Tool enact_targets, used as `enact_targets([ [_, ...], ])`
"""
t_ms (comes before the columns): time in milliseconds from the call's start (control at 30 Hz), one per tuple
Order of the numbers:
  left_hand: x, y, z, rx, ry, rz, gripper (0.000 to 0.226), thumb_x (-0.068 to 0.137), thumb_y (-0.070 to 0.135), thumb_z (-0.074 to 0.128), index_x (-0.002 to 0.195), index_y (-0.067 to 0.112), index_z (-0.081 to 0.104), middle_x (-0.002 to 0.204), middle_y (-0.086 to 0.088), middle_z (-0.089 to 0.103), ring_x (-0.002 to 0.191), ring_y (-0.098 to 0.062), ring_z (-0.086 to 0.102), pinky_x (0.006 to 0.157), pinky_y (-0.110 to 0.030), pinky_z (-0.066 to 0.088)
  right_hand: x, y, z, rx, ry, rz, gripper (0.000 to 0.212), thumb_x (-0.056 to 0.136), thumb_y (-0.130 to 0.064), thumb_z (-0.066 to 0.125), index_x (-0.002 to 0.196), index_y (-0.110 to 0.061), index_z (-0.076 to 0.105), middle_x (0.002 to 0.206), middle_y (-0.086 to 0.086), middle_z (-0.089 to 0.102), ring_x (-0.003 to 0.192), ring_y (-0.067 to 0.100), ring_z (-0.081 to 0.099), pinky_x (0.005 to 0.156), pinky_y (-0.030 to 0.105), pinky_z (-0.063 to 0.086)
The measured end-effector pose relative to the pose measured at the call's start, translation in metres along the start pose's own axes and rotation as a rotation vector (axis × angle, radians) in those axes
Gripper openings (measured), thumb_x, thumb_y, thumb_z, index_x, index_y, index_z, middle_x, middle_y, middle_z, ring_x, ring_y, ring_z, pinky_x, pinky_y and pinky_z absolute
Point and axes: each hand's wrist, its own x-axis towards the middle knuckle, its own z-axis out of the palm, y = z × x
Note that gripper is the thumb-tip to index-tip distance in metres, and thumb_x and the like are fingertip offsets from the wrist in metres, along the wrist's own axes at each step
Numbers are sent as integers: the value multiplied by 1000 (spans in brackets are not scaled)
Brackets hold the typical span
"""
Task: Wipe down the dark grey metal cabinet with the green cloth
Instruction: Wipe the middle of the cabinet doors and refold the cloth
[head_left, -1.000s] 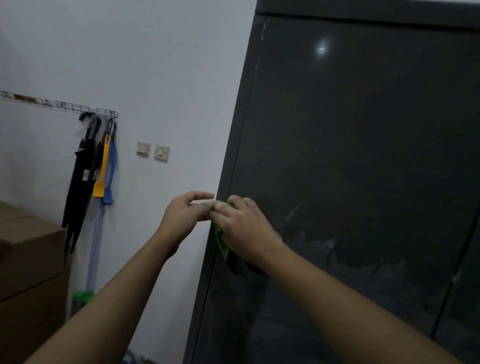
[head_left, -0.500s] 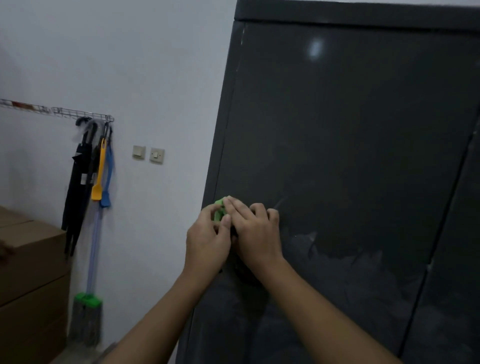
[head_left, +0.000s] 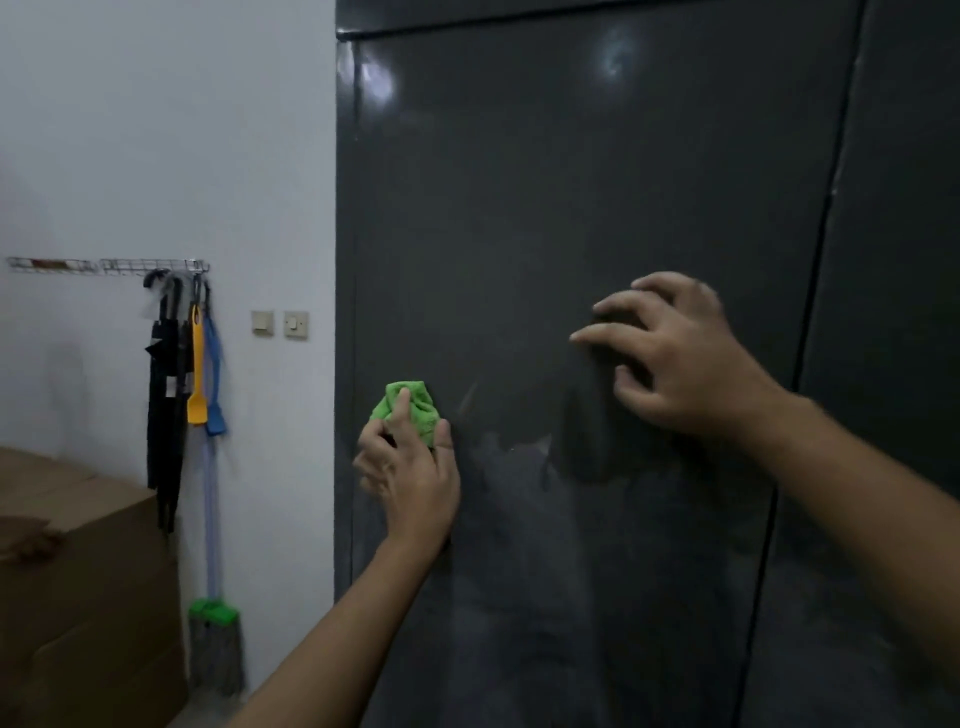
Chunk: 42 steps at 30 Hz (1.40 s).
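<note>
The dark grey metal cabinet (head_left: 597, 208) fills the right two thirds of the view, its left door facing me. My left hand (head_left: 410, 473) holds the bunched green cloth (head_left: 410, 408) against the door near its left edge, fingers curled round the cloth. My right hand (head_left: 675, 358) hovers further right at the door's middle, fingers spread and loosely bent, holding nothing. A duller, smeared patch covers the door's lower half below both hands.
A white wall (head_left: 156, 130) stands to the left with a wire rack (head_left: 104, 265) holding black straps, a yellow brush (head_left: 196, 374) and a blue brush. A mop (head_left: 214, 639) leans below. Cardboard boxes (head_left: 78, 571) sit at lower left. Two wall switches (head_left: 280, 323) are beside the cabinet.
Both hands were together on the cloth at the door's left edge; now my right hand has let go and moved right, while my left hand keeps the cloth.
</note>
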Motion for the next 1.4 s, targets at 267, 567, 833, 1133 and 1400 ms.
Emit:
enact_targets([
  [267,-11,61,39,86,126,216,45,95,51,41,137,35,39,129,-9,34,110,-30,35,95,-49,33,-35,74,-1,-122,151,-117,54,85,-33,47,136,-23,63,150,-1,51,138,37,43,120,54,20],
  [567,-76,70,69,286,45,797,53,88,45,53,139,35,41,116,-5,35,99,-25,40,82,-39,36,-41,76,14,-184,238,-147,54,90,-39,47,140,-21,58,154,3,48,142,36,39,120,57,21],
  [833,7,70,41,-5,286,313,41,93,41,53,132,27,57,118,-10,37,107,-20,38,99,-41,39,-43,76,15,-221,250,-129,54,91,-37,45,142,-21,56,155,3,46,143,36,38,120,58,20],
  [1133,-52,100,74,-28,187,580,37,90,37,62,125,23,60,114,-13,45,100,-25,44,89,-37,41,-41,72,14,-256,250,-106,52,91,-35,46,140,-23,57,154,0,47,142,34,39,119,57,22],
  [1400,-124,70,91,100,-98,1077,43,90,43,62,131,33,53,123,-6,41,100,-27,48,75,-41,46,-41,69,11,-313,235,-111,54,89,-33,50,141,-25,57,154,-1,47,140,34,42,119,57,24],
])
